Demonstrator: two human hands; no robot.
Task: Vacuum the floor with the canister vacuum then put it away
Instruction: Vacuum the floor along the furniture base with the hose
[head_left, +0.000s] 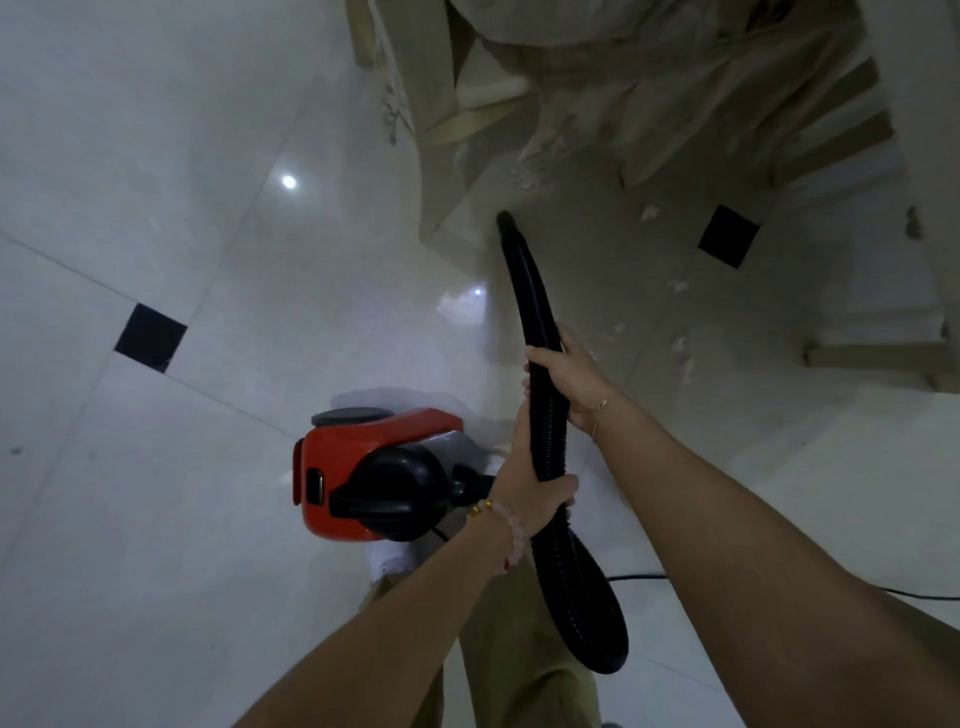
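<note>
A red and black canister vacuum stands on the white tiled floor just in front of my feet. Its black ribbed hose runs up from a loop by my legs and reaches forward. The hose's open end touches the floor at the foot of a wooden frame. My left hand grips the hose low down, beside the canister. My right hand grips it higher up, fingers wrapped round the ribs.
A dusty wooden frame with stacked boards and a pale cloth fills the top right. White scraps lie on the dusty floor there. A wooden leg stands at right. The black power cord trails right behind me.
</note>
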